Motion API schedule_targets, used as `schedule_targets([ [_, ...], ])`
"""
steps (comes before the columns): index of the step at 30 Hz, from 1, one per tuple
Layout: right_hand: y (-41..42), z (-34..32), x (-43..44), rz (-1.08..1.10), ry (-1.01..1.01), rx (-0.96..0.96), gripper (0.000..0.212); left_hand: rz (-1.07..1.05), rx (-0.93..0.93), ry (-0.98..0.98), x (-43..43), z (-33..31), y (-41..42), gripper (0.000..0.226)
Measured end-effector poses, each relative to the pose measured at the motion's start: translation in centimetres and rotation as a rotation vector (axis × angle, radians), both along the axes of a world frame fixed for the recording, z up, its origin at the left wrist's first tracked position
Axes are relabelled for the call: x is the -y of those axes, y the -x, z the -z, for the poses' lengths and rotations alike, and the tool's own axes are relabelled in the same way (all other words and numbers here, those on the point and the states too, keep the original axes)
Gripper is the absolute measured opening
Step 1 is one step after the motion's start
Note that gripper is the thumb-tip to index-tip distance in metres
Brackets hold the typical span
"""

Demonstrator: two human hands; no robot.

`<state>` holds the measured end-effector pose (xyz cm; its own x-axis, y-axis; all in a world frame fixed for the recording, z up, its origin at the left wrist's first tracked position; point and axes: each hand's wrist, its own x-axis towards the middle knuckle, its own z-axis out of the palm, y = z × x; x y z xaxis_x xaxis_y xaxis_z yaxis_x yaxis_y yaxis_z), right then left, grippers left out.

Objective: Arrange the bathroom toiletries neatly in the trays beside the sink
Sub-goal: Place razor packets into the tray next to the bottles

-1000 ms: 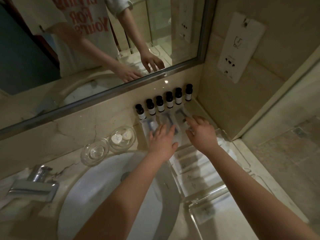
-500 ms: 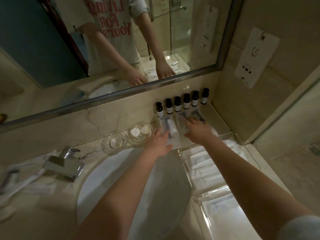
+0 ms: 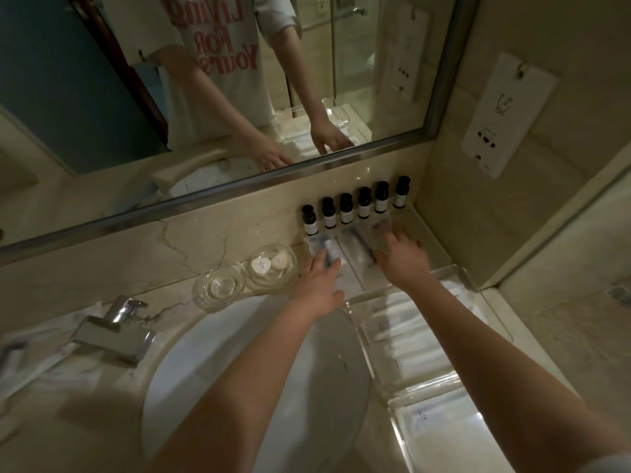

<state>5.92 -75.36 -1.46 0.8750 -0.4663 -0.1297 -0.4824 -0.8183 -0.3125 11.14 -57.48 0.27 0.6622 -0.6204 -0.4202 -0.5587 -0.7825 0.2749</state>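
Several small dark bottles (image 3: pixel 346 209) with white labels stand in a row against the marble backsplash. In front of them lie clear plastic packets (image 3: pixel 355 245) side by side on the counter. My left hand (image 3: pixel 319 279) lies flat on the leftmost packet (image 3: pixel 322 247), fingers straight. My right hand (image 3: pixel 401 256) presses with spread fingers on the packets to the right. Nearer me, a clear tray (image 3: pixel 454 269) holds white sachets (image 3: pixel 392 324) laid in rows. A second clear tray (image 3: pixel 397 421) with flat white packets sits closest to me.
Two glass dishes (image 3: pixel 218 285) stand left of the packets; the right dish (image 3: pixel 271 266) holds round white soaps. The white basin (image 3: pixel 211 387) and chrome tap (image 3: pixel 114 331) lie to the left. More wrapped items (image 3: pixel 30 367) lie at far left. A side wall closes the right.
The view has swung a little to the left. My left hand has slid onto the leftmost packet, and my right hand has stayed on the right packets.
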Motion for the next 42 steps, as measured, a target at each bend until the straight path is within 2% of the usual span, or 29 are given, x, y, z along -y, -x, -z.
schedule_targets([
  [3,0.6,0.5,0.5,0.050,-0.076,-0.079,0.061,0.058,0.004,-0.049,0.4,0.3,-0.1,0.068],
  [13,0.8,0.3,-0.3,0.067,-0.112,-0.083,0.063,0.098,0.034,-0.051,0.5,0.5,-0.2,0.065],
  [16,1.3,-0.6,-1.0,0.056,-0.047,-0.034,0.061,0.068,0.042,0.004,0.2,0.0,-0.2,0.064],
  [21,2.1,-2.3,-4.7,-0.081,0.048,0.109,0.063,0.029,0.103,0.094,-2.7,-1.7,0.1,0.062],
  [26,2.4,-4.3,-11.9,-0.220,0.063,0.139,0.058,-0.089,0.202,0.177,-10.5,-2.9,1.0,0.059],
  [33,2.7,-4.9,-25.1,-0.473,-0.086,0.228,0.046,-0.349,0.311,0.252,-26.0,-2.3,2.6,0.051],
  [37,1.8,-3.9,-33.1,-0.654,-0.172,0.116,0.045,-0.502,0.286,0.216,-35.2,-1.4,3.2,0.050],
  [42,-1.4,-2.9,-42.3,-0.853,-0.183,-0.066,0.047,-0.683,0.209,0.103,-45.3,0.1,2.0,0.050],
])
